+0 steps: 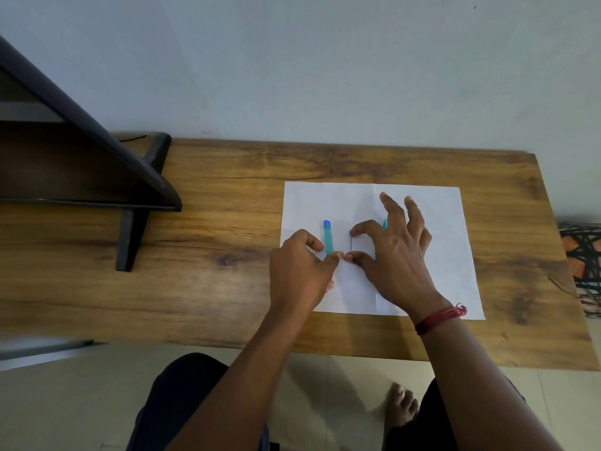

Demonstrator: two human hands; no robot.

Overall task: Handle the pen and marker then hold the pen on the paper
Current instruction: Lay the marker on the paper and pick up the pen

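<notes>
A white sheet of paper [422,255] lies on the wooden table [211,255]. A teal marker with a blue cap [327,237] lies upright on the sheet's left part. My left hand [300,271] pinches its near end between thumb and forefinger. My right hand [393,252] hovers over the middle of the paper, its outer fingers spread. Its thumb and forefinger curl around a thin dark vertical line [352,244]; I cannot tell whether that is a pen or a drawn stroke. A small teal tip [384,223] peeks out behind the forefinger, the rest of it hidden.
A dark slanted stand with a black foot [130,203] takes up the table's left end. The wall runs right behind the table. A patterned cushion [582,255] sits past the right edge. My knees and a bare foot [401,405] are below the front edge.
</notes>
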